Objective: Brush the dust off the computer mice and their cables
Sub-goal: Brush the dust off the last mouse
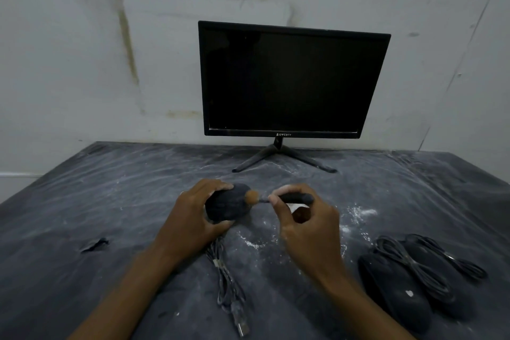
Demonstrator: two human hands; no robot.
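Three mice: one [226, 203] held and brushed [252, 197], two [414, 284] aside

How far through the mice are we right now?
In hand: the left hand grips a dusty mouse while the right hand works the brush on it. Its bundled cable lies on the table. Two mice sit at right, cables wrapped; whether they're brushed, I cannot tell.
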